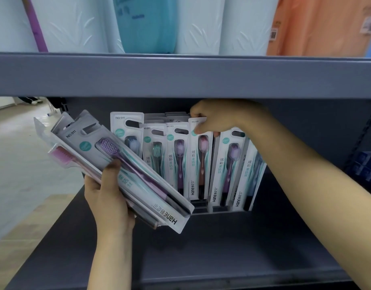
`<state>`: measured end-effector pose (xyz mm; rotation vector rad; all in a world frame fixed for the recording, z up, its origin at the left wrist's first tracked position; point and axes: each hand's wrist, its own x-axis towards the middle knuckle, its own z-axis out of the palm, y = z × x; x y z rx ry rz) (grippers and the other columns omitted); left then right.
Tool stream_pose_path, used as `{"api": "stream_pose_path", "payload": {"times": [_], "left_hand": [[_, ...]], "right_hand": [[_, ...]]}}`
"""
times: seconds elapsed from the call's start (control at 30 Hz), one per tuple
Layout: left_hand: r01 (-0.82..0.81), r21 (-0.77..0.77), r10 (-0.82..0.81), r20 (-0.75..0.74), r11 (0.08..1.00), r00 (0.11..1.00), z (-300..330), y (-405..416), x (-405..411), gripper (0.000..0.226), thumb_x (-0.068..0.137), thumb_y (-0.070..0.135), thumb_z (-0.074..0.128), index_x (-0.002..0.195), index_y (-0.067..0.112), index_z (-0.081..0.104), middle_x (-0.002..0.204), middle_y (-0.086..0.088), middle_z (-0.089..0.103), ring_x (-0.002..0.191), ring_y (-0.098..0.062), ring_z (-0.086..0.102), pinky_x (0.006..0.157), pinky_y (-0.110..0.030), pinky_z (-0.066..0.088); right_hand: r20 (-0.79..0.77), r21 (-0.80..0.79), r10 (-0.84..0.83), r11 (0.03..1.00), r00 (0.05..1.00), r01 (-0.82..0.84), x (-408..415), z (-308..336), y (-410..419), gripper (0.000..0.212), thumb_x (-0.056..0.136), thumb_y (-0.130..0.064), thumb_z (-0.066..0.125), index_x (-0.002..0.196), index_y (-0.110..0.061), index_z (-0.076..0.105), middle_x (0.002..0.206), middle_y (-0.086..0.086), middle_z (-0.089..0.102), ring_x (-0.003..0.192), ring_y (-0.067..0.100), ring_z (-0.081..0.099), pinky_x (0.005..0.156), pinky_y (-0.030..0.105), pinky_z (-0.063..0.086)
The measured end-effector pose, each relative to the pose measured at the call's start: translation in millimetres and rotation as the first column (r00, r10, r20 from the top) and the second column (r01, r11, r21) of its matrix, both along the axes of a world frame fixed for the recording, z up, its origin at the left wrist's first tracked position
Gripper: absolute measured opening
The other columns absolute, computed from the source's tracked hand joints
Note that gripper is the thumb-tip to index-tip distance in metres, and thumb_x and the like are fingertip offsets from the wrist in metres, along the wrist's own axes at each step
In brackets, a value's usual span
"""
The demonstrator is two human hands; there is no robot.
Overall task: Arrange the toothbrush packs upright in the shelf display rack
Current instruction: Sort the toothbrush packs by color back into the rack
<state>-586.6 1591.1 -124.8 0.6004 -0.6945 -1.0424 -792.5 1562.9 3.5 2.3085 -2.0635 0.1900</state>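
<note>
Several toothbrush packs stand upright in a display rack (219,210) on the grey lower shelf (211,248). My right hand (213,119) reaches under the upper shelf and pinches the top of the pack with the pink brush (201,164), which stands in the rack between purple-brush packs. My left hand (109,197) grips a tilted stack of packs (121,170) left of the rack; the top one holds a purple brush and a pink brush shows underneath.
The upper shelf edge (184,76) runs across just above my right hand. White and blue packaged goods (146,24) stand on it, with orange packaging (318,28) at the right. A light floor (19,164) lies to the left. Blue boxes (366,166) sit at the far right.
</note>
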Motion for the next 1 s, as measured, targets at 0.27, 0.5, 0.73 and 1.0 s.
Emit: {"api": "stream_pose_path", "payload": {"times": [0.27,0.5,0.73,1.0], "left_hand": [[0.005,0.000,-0.005,0.004,1.000,1.000,-1.9,0.4,1.2,0.022,0.073,0.024,0.059,0.095,0.021,0.059,0.089,0.004,0.066,0.084,-0.014,0.064,0.077,-0.034,0.051],[0.088,0.014,-0.088,0.004,0.996,0.996,-4.3,2.8,1.6,0.032,0.071,0.025,0.062,0.102,0.018,0.060,0.096,0.000,0.067,0.090,-0.017,0.065,0.083,-0.037,0.052],[0.434,-0.020,-0.434,-0.108,0.901,0.895,-7.0,5.9,0.5,0.040,0.061,0.034,0.065,0.099,0.021,0.067,0.084,0.005,0.070,0.080,-0.011,0.068,0.070,-0.028,0.056],[0.414,-0.049,-0.415,-0.026,0.909,0.909,-2.3,15.0,-12.1,0.052,0.049,0.031,0.072,0.099,0.020,0.064,0.081,0.006,0.070,0.075,-0.010,0.068,0.060,-0.023,0.055]], "right_hand": [[-0.132,-0.017,-0.031,0.999,0.991,0.029,9.1,-1.6,5.0,0.037,0.086,-0.023,0.067,0.066,-0.011,0.038,0.064,0.003,0.047,0.049,0.016,0.050,0.045,0.020,0.026],[-0.129,-0.022,-0.048,0.999,0.990,0.045,11.2,-0.4,6.3,0.034,0.083,-0.023,0.069,0.065,-0.012,0.042,0.066,0.003,0.051,0.056,0.019,0.053,0.047,0.021,0.031],[-0.009,-0.089,-0.052,0.995,0.999,0.051,10.6,1.1,26.2,0.030,0.084,-0.026,0.069,0.102,-0.006,0.055,0.082,0.006,0.048,0.066,0.018,0.041,0.047,0.024,0.025],[0.368,-0.421,0.213,0.906,0.905,-0.042,32.7,-14.4,53.5,0.038,0.095,-0.041,0.048,0.087,-0.007,0.063,0.076,0.003,0.065,0.059,0.003,0.057,0.059,0.018,0.043]]}}
